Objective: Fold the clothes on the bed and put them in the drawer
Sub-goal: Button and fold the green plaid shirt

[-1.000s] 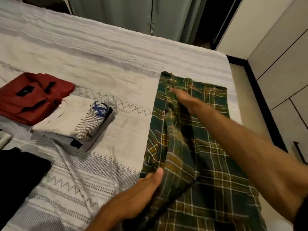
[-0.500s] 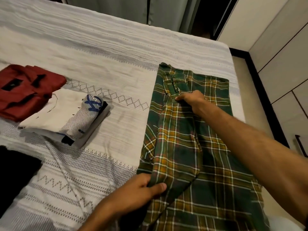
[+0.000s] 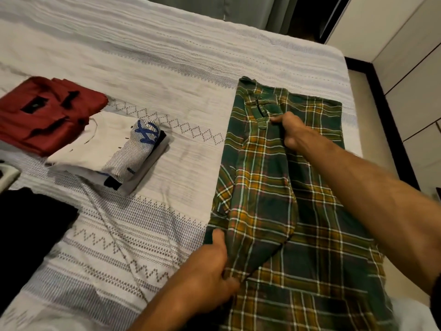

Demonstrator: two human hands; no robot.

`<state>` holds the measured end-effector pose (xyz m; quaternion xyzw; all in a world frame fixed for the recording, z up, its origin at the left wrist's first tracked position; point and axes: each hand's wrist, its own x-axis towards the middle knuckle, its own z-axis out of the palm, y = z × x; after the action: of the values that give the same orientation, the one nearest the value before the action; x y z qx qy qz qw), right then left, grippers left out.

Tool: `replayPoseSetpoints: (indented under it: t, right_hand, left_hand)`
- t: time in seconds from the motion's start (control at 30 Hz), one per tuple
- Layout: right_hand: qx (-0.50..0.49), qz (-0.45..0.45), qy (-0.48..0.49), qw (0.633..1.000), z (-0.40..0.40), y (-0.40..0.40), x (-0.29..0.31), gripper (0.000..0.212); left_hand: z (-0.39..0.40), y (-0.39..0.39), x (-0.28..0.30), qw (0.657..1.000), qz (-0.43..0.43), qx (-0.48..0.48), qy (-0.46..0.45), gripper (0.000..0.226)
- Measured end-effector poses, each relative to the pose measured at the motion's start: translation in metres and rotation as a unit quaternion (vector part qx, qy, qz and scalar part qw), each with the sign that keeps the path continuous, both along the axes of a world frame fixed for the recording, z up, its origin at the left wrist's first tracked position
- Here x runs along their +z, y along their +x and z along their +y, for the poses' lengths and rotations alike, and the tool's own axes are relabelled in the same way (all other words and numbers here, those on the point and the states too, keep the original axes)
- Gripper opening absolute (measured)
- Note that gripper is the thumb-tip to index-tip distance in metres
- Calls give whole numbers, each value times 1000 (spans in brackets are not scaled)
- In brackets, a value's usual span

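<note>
Pinching the plaid shirt (image 3: 274,199) w/ both hands, right hand (image 3: 290,130) at placket, left hand (image 3: 210,266) on folded edge — pull taut, smooth flat before next fold.

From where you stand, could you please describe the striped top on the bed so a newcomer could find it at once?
Start at the bed and look to its left side, where a red shirt lies folded. Right beside it sits a small pile of folded clothes. The striped top lies on that pile's right side, the only piece with fine stripes and blue lettering.
</note>
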<state>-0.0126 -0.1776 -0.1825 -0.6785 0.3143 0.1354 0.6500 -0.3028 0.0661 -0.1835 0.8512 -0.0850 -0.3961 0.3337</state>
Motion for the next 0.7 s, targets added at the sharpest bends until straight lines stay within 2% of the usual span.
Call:
replayPoseSetpoints:
  t: [0.1,0.13,0.27,0.37,0.47,0.6,0.67,0.7]
  right_hand:
    - [-5,-3,32,999,0,-2,7,31]
    - [-1,-10,39,999,1,-4,12,30]
    - [12,-57,76,995,6,0,33,18]
    - [2,-94,101,990,8,8,42,16]
    - [-1,-111,125,986,13,11,35,18]
    - [3,-45,98,994,16,4,-6,32]
    - [-1,-45,100,994,15,6,-18,33]
    - [3,-53,92,994,14,10,-22,35]
  left_hand:
    - [10,-10,-5,997,-19,77,-24,15]
    - [16,-15,-6,994,-7,99,-51,12]
    - [35,-25,-3,976,75,142,-145,33]
    - [44,-23,-6,965,115,173,-158,21]
    - [50,-22,-6,958,141,182,-171,19]
    - [51,-18,-6,963,144,165,-158,17]
    - [49,-13,-5,966,150,149,-151,14]
    - [47,-11,-4,964,161,139,-159,19]
